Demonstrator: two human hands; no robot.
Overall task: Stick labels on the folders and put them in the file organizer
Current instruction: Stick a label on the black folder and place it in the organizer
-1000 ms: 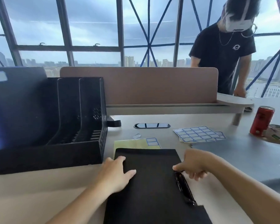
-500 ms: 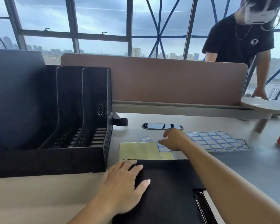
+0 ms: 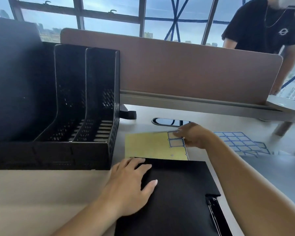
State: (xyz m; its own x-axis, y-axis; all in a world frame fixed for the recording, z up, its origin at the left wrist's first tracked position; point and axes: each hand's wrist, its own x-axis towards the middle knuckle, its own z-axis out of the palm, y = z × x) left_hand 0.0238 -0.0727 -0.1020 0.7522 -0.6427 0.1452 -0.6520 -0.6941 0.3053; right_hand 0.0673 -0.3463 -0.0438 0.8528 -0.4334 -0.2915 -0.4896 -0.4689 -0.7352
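The black folder lay flat just right of the organizer, long axis running away from the camera. The left hand pressed it, fingers spread. The right hand pinched a label on the yellow sheet beyond.

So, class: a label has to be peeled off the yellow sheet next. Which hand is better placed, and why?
Right. The right hand is already at the labels on the yellow backing sheet. The left hand lies flat on the black folder, seemingly steadying it.
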